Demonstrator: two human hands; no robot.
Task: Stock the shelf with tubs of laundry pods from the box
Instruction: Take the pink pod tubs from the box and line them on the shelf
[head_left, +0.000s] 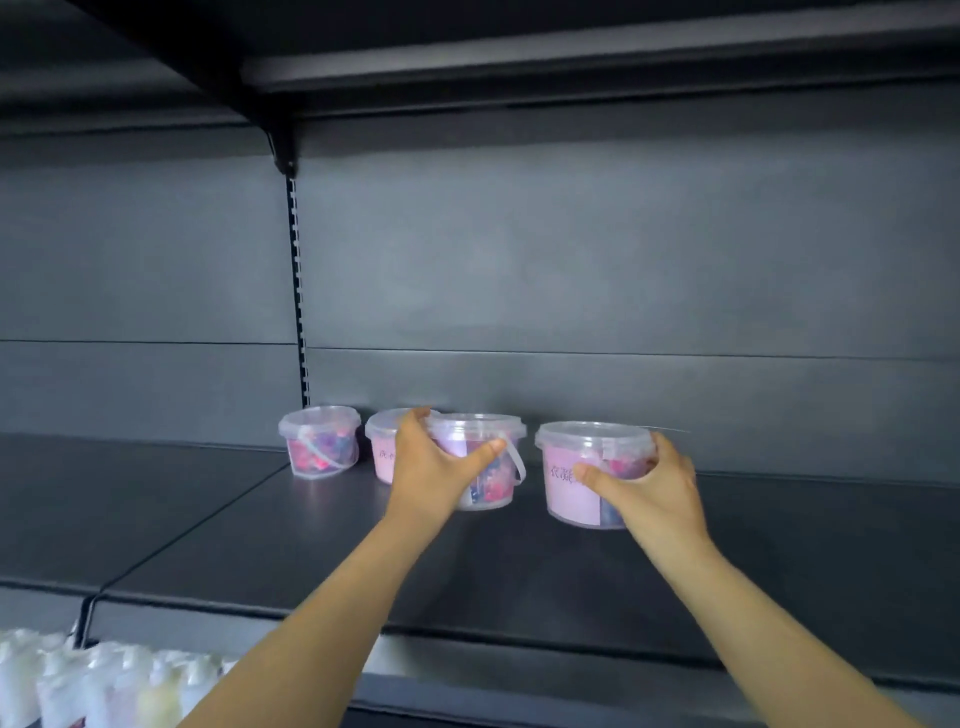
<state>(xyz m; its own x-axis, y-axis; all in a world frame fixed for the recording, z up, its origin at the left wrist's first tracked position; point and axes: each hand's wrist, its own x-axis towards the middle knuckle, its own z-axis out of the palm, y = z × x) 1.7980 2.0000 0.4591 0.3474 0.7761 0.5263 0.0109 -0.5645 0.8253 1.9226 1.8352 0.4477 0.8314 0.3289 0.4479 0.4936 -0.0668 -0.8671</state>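
Note:
Several clear tubs of pink and blue laundry pods stand in a row at the back of a dark shelf (322, 540). My left hand (434, 467) grips the third tub (483, 457) from its left side, thumb across its front. My right hand (649, 483) grips the rightmost tub (582, 467), thumb on its pink label and fingers round its right side. Both held tubs stand upright on the shelf. Left of them are a tub with a pink label (382, 447), partly hidden by my left hand, and the leftmost tub (322, 441). The box is out of view.
The shelf's grey back panel (571, 286) rises behind the tubs, and another shelf (571, 57) hangs overhead. A slotted upright (298, 291) splits the bay. White packaged goods (78, 680) sit on the lower shelf at bottom left. Bare shelf stretches right of the tubs.

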